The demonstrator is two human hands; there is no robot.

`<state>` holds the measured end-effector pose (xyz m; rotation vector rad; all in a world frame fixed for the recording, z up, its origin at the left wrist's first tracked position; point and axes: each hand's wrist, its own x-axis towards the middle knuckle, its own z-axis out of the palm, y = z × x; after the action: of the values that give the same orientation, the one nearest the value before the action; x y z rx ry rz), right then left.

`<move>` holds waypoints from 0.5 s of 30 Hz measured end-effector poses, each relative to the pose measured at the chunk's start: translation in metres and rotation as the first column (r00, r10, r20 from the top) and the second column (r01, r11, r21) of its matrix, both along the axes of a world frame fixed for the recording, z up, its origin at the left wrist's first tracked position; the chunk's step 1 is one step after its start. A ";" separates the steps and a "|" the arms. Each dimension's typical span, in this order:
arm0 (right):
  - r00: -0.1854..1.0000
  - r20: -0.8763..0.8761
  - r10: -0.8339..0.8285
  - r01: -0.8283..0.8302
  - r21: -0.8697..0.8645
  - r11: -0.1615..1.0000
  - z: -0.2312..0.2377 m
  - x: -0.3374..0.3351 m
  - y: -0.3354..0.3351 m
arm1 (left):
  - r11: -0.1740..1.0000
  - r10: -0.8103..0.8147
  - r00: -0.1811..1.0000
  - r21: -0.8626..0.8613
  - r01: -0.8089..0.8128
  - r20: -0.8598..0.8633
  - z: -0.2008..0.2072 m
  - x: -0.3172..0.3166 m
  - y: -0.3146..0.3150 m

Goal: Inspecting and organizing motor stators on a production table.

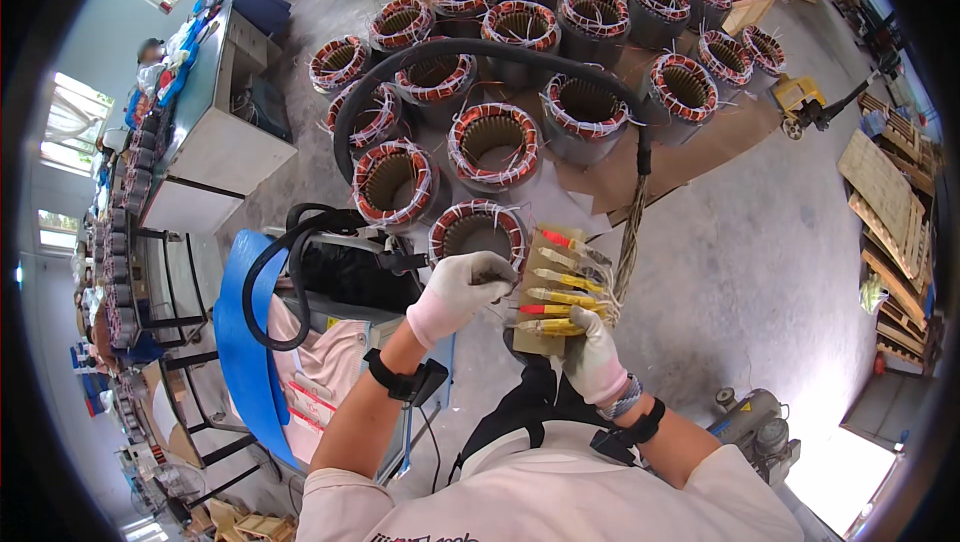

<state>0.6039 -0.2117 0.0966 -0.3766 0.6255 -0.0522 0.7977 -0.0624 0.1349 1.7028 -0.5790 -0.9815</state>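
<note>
My left hand [465,294], in a white work glove with dark-stained fingertips, is closed in a pinch. It is beside a motor stator [478,234] wound with red-orange coils and white lacing. Anything between its fingertips is too small to make out. My right hand [597,360], also gloved, grips the lower edge of a tan board [541,344], its thumb over the wire leads. Several yellow-sleeved leads [565,297] lie across the board, a few with red ends. They join a braided cable bundle [630,242] that runs up into a thick black hose [530,54].
Several more stators [493,145] stand on the floor ahead. At left are a blue panel [245,332], pink cloth [335,362] and a workbench [215,132]. A yellow pallet jack [800,102], wooden pallets [885,232] and an air compressor [755,422] are at right.
</note>
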 end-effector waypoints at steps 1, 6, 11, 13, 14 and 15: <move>1.000 0.001 0.002 -0.002 0.001 1.000 0.000 0.001 0.001 | 1.000 0.002 1.000 0.001 -0.002 0.001 0.000 0.000 0.001; 1.000 -0.020 -0.017 0.017 0.004 1.000 -0.001 0.005 0.004 | 1.000 -0.002 0.996 0.028 0.000 0.084 0.002 -0.002 0.000; 1.000 -0.016 -0.004 0.003 -0.057 0.998 0.007 0.007 0.008 | 0.999 0.032 0.999 0.021 -0.033 0.032 0.002 -0.006 0.000; 1.000 -0.016 0.005 -0.006 -0.084 0.996 0.009 0.006 0.008 | 0.999 0.046 0.999 0.023 -0.046 0.014 0.001 -0.008 0.001; 0.999 -0.015 0.028 -0.030 -0.109 0.994 0.011 0.004 0.006 | 0.999 0.035 0.999 0.033 -0.035 0.023 0.001 -0.008 0.002; 0.998 -0.014 0.054 -0.056 -0.133 0.990 0.011 0.003 0.005 | 0.999 0.026 0.999 0.044 -0.027 0.032 0.000 -0.008 0.004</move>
<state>0.6068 -0.2062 0.1078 -0.5233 0.6228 -0.0394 0.7896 -0.0589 0.1353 1.7635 -0.5578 -0.9565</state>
